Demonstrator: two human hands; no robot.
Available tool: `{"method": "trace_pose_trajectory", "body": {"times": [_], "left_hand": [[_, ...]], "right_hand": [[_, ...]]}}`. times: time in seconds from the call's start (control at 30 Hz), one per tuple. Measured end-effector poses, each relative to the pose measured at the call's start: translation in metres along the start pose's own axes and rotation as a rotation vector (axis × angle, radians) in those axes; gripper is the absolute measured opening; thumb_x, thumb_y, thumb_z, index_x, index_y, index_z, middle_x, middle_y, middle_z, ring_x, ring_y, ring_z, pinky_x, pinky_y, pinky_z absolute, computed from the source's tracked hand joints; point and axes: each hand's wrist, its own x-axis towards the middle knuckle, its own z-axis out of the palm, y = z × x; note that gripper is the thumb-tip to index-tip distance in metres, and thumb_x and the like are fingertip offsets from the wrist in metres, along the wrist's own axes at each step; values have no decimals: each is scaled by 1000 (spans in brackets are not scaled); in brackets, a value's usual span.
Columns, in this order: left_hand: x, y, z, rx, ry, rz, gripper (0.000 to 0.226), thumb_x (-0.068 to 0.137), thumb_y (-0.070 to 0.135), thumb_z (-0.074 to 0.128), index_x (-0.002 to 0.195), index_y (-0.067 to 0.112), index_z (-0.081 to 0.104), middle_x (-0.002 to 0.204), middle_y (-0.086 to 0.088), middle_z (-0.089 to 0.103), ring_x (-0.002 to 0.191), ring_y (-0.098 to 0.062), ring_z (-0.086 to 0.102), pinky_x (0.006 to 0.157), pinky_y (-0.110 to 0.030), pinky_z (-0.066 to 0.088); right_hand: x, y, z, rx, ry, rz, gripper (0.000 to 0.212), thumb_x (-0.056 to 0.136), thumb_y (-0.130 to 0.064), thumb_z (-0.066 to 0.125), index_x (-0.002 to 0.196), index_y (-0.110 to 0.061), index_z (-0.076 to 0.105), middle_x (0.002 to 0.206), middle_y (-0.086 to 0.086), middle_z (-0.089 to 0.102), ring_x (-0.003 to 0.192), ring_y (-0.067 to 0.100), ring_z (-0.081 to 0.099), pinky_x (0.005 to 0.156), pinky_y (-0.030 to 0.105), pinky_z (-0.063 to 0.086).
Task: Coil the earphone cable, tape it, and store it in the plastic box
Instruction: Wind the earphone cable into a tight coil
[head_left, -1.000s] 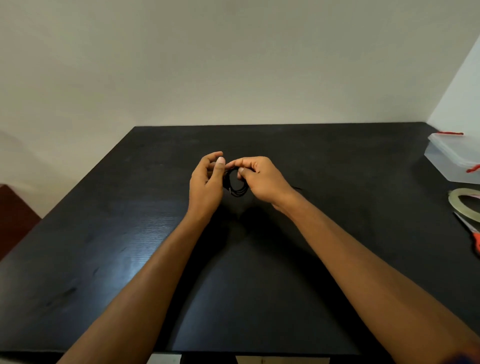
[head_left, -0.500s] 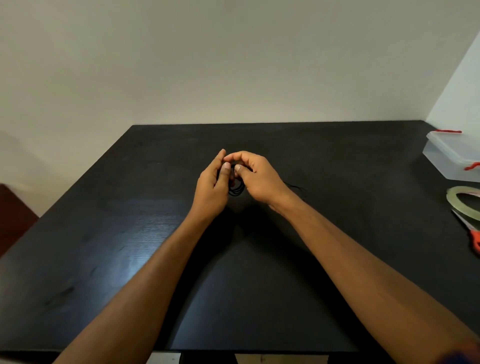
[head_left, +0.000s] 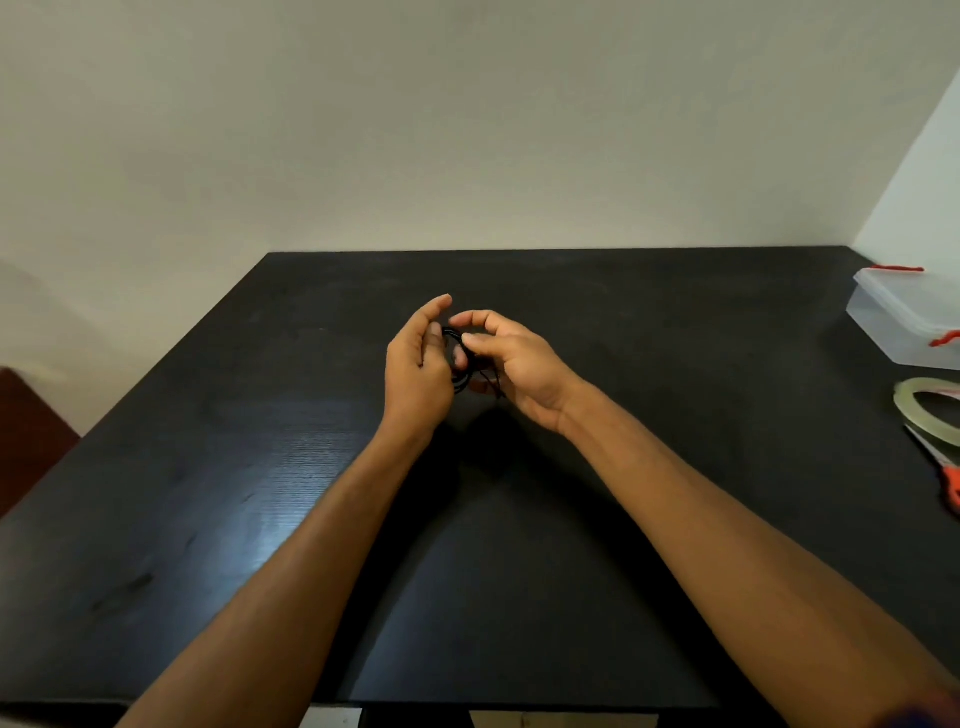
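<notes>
I pinch the thin black earphone cable (head_left: 458, 364) between thumb and forefinger of my right hand (head_left: 519, 358), I judge to stop its loops springing apart above the black table (head_left: 675, 338). My left hand (head_left: 418, 366) steadies the coil, forefinger raised; whether its other fingers clasp it, I cannot tell.

Table: I see a black wood-grain top (head_left: 675, 338) running back to a pale wall, with glare on its left half.
Plastic box: clear (head_left: 904, 322), lid on, red clips, at the table's far right.
Tape roll: flat (head_left: 906, 410), just nearer me than the box, cut off by my view's edge.
Scissors: orange-handled (head_left: 953, 483), just beside the tape roll; whether they touch, I can't tell.
</notes>
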Motion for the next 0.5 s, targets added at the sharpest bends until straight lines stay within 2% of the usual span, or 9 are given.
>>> {"method": "trace_pose_trajectory", "body": {"times": [0.07,0.13,0.17,0.23,0.3,0.37,0.43,0.5], "left_hand": [[1,5,-3,-22,32,3,38,107,5,37,139,10,55,72,2,62,68,-1,61,68,-18,50],[1,9,-4,-41,34,-10,38,107,6,37,140,10,55,103,-21,69,100,-27,68,88,-38,57],[2,10,-4,-46,37,-20,38,107,6,37,140,10,54,119,-27,65,114,-37,63,99,-47,53],[1,9,-2,-48,55,-22,37,107,5,38,140,9,55,132,-22,62,124,-36,58,106,-51,48],[0,8,0,-41,73,-12,37,107,5,38,140,8,55,135,-16,62,126,-31,58,107,-49,47],[-1,5,1,-34,69,-1,37,107,6,38,141,9,53,127,-19,65,120,-31,61,104,-47,50],[-4,0,2,0,48,42,37,107,9,39,142,9,52,102,-8,68,94,-15,65,86,-32,55],[-7,-3,3,50,-1,75,37,107,11,40,143,9,51,90,2,63,82,-6,60,77,-24,52]], "right_hand": [[-1,1,4,7,-3,-44,24,106,-17,44,121,-24,62,83,-2,65,85,12,60,80,36,46],[0,1,8,-26,24,-81,25,107,-17,44,122,-24,62,81,-3,63,85,12,59,83,39,47],[0,1,10,-44,41,-98,27,107,-17,43,124,-23,63,81,-3,61,85,13,57,86,41,49],[0,2,15,-97,87,-128,30,108,-15,41,127,-22,63,82,1,57,88,19,55,92,47,52],[0,3,19,-197,163,-169,33,109,-14,40,128,-21,66,82,3,57,87,20,55,97,47,53],[1,5,19,-295,229,-225,33,108,-13,42,127,-19,68,77,-1,58,78,16,54,82,36,54],[1,5,16,-375,267,-273,32,107,-11,43,124,-19,70,73,-6,59,67,9,52,67,24,48],[0,3,10,-445,282,-313,32,106,-9,43,119,-17,71,78,-13,64,67,-3,58,66,13,47]]}}
